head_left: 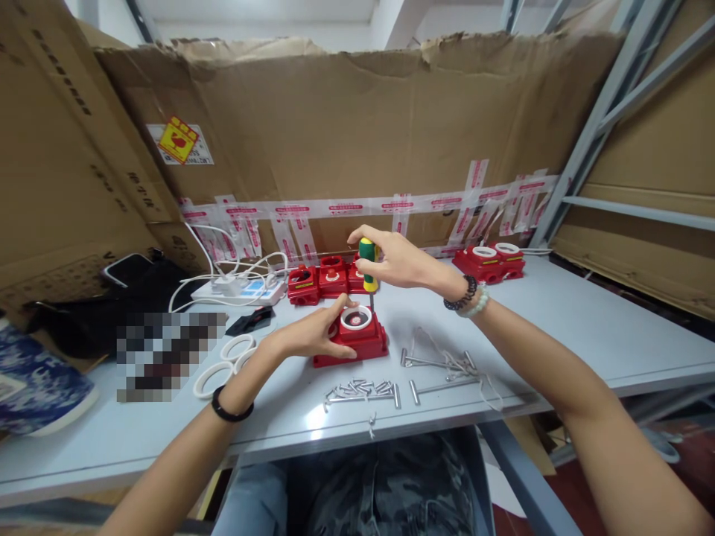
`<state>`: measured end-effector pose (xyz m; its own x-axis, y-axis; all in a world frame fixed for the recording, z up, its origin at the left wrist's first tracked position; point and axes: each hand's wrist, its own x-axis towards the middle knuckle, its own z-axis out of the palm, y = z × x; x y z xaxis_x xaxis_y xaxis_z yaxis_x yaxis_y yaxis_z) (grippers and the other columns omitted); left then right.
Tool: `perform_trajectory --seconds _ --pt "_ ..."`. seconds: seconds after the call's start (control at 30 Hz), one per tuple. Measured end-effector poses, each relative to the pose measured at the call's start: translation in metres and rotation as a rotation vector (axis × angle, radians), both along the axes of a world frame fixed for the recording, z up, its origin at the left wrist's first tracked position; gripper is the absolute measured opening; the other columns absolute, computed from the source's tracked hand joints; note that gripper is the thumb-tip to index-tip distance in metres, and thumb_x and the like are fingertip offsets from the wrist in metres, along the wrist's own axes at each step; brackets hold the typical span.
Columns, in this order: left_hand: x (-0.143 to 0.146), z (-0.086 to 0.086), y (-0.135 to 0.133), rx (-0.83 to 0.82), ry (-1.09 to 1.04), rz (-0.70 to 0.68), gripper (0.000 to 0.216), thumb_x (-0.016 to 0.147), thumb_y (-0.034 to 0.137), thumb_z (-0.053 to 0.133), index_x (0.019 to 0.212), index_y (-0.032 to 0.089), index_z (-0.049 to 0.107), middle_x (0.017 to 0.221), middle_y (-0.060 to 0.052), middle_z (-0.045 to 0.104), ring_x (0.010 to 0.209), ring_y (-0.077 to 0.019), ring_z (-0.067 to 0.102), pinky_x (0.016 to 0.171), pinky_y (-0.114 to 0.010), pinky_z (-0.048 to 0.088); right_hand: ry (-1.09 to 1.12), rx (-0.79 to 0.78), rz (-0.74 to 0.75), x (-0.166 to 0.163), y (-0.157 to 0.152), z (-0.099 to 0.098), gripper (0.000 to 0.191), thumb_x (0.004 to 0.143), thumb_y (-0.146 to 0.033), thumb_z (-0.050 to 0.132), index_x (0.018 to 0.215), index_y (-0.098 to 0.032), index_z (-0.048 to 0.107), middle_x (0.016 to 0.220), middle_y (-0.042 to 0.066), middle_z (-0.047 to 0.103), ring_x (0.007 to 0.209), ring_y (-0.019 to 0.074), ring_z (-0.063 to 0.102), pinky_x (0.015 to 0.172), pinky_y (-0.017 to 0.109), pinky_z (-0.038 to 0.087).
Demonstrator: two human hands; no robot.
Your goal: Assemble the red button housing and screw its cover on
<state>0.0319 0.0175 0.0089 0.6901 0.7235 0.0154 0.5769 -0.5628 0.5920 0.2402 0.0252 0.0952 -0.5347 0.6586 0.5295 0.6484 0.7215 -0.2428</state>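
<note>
A tall wall of torn brown cardboard (357,126) stood behind the pale grey worktable (558,327), carrying a yellow and red warning sticker (179,140) and strips of white tape with red printing (346,207); the writing on both was too small to read. On the table's left lay a white power strip with white cables (237,290). A row of red plastic housings (324,283) sat at the back centre, and two more with white rings (491,260) lay further right. At the centre stood the red square housing with a white ring on top (353,336). The left hand (313,335) pressed against its left side, fingers spread and steadying it. The right hand (399,260) had its fingers closed around the green and yellow screwdriver (367,264), held upright, tip down at the housing's back right. Loose white rings (223,365) lay left of it, small silver screws (360,388) in front.
</note>
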Motion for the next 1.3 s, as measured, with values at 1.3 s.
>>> perform_trajectory --seconds 1.3 --pt "-0.002 -0.001 0.000 0.014 -0.032 -0.024 0.086 0.067 0.048 0.075 0.133 0.020 0.030 0.149 -0.018 0.037 0.132 -0.0342 0.042 0.107 -0.045 0.037 0.271 -0.119 0.228 -0.001 0.017 -0.022 0.040 0.079 -0.023 0.057 0.117 -0.020 0.045 0.092 0.002 0.062 0.076 0.0129 0.057 0.071 0.029 0.044"
